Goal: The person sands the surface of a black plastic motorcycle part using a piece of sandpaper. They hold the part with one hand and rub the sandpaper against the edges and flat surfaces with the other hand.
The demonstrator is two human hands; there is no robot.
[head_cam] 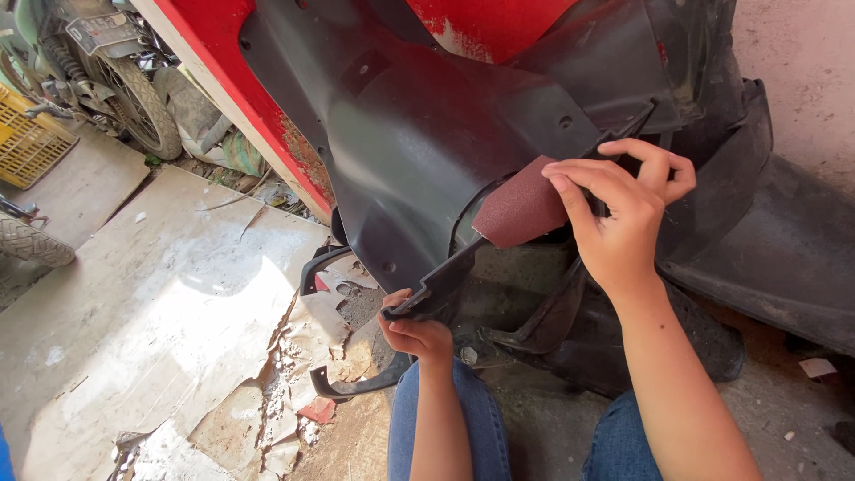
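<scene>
Right hand pinches sandpaper against the black panel. Left hand is clamped on the panel's lower edge.

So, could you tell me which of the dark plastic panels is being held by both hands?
The big panel against the red bodywork: left hand grips its lower edge, right hand presses sandpaper there.

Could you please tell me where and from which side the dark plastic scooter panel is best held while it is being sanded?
Probably at its narrow lower corner, from below, where the left hand already wraps the dark grey moulded plastic scooter panel: the rim there is thin enough for fingers to close round. That keeps the curved face free for the maroon sandpaper sheet pinched in the right hand.
</scene>
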